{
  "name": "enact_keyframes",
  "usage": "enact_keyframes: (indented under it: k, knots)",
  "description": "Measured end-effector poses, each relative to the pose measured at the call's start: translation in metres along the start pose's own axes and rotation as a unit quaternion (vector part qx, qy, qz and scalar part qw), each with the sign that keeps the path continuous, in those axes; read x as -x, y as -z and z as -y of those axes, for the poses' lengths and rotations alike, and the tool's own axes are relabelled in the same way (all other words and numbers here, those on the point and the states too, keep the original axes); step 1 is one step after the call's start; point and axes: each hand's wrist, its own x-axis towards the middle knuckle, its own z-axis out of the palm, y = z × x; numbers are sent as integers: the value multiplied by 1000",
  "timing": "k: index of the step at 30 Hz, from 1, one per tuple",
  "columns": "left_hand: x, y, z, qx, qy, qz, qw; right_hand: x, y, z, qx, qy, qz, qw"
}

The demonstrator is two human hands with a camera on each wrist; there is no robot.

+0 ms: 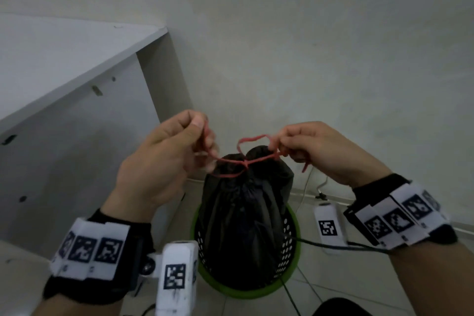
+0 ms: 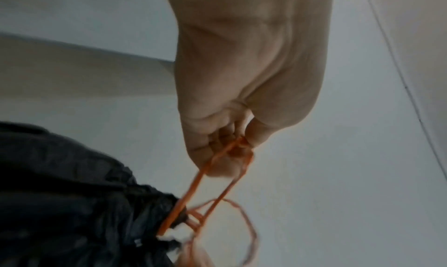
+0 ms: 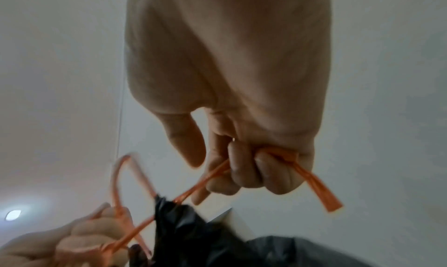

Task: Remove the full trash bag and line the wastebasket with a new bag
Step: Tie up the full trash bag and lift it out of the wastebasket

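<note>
A full black trash bag point(image 1: 243, 213) stands in a green perforated wastebasket point(image 1: 292, 238) on the floor, its mouth gathered shut. Red-orange drawstrings point(image 1: 252, 139) cross in a knot over the bag's top. My left hand point(image 1: 197, 133) pinches one drawstring loop point(image 2: 217, 160) above and left of the bag point(image 2: 72, 194). My right hand point(image 1: 280, 147) grips the other drawstring point(image 3: 285, 156) to the right, a loose end point(image 3: 324, 194) hanging below its curled fingers. In the right wrist view the bag's neck point(image 3: 184, 223) sits between both hands, with the left hand point(image 3: 96, 238) low at the left.
A white cabinet or desk point(image 1: 77, 84) stands close on the left of the basket. A white wall point(image 1: 307, 46) runs behind. Cables point(image 1: 307, 187) lie along the tiled floor at the wall's base, right of the basket.
</note>
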Motion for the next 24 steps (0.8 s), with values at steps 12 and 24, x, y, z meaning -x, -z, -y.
enact_keyframes:
  k: [12, 24]
  knots:
    - [11, 127, 23, -633, -40, -115, 764, 17, 46, -76, 341, 2, -144, 929]
    - [-19, 11, 142, -553, -108, 41, 825, 21, -29, -87, 189, 157, -194, 950]
